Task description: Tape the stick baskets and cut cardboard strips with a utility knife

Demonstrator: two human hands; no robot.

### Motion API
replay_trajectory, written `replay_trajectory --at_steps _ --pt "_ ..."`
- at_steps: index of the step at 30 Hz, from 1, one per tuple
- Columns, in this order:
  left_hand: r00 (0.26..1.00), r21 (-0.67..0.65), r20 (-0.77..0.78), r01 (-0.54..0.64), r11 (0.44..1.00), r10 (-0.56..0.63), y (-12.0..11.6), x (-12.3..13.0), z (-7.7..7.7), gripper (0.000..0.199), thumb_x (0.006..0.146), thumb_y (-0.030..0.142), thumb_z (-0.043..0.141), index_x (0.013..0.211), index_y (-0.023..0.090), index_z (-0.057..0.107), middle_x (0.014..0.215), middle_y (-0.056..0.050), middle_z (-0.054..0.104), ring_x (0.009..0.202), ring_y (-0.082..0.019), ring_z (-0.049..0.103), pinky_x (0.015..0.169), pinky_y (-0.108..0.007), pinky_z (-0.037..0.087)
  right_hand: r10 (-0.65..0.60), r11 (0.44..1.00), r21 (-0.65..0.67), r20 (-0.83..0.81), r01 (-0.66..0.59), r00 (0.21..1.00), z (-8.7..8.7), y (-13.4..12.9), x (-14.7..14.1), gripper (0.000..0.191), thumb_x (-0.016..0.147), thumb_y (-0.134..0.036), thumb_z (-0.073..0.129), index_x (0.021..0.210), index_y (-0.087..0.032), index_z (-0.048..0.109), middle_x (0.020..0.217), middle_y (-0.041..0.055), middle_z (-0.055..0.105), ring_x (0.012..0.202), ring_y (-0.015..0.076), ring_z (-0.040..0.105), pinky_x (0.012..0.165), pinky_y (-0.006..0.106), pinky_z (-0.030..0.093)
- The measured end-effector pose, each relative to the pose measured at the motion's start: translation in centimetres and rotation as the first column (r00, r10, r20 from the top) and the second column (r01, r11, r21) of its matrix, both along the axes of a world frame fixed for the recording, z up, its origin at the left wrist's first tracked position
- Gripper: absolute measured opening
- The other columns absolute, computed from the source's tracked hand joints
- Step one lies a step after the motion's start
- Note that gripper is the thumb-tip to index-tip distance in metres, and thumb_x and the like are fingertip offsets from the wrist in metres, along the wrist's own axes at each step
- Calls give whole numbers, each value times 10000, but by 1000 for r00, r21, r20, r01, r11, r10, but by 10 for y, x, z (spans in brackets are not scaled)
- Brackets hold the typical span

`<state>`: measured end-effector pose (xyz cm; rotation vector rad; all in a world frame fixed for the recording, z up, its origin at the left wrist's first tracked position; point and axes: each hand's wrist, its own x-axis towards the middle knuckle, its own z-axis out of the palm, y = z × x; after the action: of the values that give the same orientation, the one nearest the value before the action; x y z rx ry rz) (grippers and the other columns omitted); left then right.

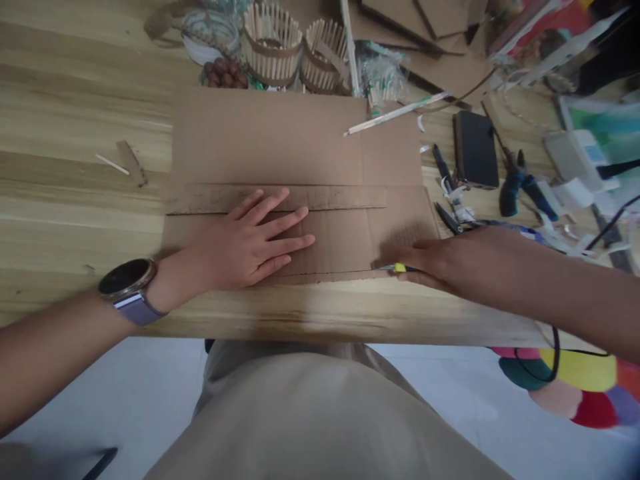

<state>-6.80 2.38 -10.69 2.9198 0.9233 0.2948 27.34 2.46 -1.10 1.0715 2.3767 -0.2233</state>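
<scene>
A large sheet of cardboard [270,137] lies flat along the front of the wooden table. Across it runs a narrow cardboard strip [345,197]. My left hand [250,240] presses flat on the sheet, fingers spread, some of them reaching over the strip. In my right hand [435,263] is a utility knife [400,267] with a yellow end. Its blade tip meets the sheet near the front right corner. From there a dark line, cut or drawn, extends leftward close to the front edge. Most of the knife's handle is hidden by my fingers.
Along the back stand two stick baskets [273,47], brown balls [225,73] and stacked cardboard pieces [450,20]. To the right lie a black phone-like box [476,149], pliers [525,187], a pen [443,163] and cables. A small cardboard scrap [132,163] rests at the left.
</scene>
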Motion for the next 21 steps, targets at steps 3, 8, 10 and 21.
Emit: replay_trajectory --at_steps 3,8,10,21 --pt "1000 13 -1 3 1000 -3 0 1 0 476 1037 304 502 1508 369 473 1623 -16 421 1553 -354 235 1222 -615 262 4 997 -79 20 -3 1000 4 5 -8 316 1038 -418 437 1088 -296 724 913 39 782 619 204 650 530 297 290" --pt "1000 6 7 -11 1000 11 -1 2 0 470 1040 313 499 1505 376 476 1626 -15 414 1559 -342 224 1230 -605 255 45 996 -80 -30 -47 999 -4 0 -63 335 1055 -441 415 1201 -260 656 941 38 767 719 200 681 523 288 239" --pt "1000 21 9 -11 1000 11 -2 2 0 446 1052 331 473 1496 364 490 1623 -14 421 1555 -345 232 1230 -594 263 68 994 -82 -45 -72 997 -9 -3 -81 321 1064 -422 414 1168 -235 653 950 37 760 756 188 689 509 289 216" --pt "999 -46 47 -8 999 10 -1 3 2 409 1058 346 432 1453 335 538 1614 -23 435 1550 -361 240 1229 -616 250 137 990 -32 9 -136 991 -12 -6 -101 297 1055 -382 454 1223 -239 652 873 44 752 738 202 705 491 301 197"
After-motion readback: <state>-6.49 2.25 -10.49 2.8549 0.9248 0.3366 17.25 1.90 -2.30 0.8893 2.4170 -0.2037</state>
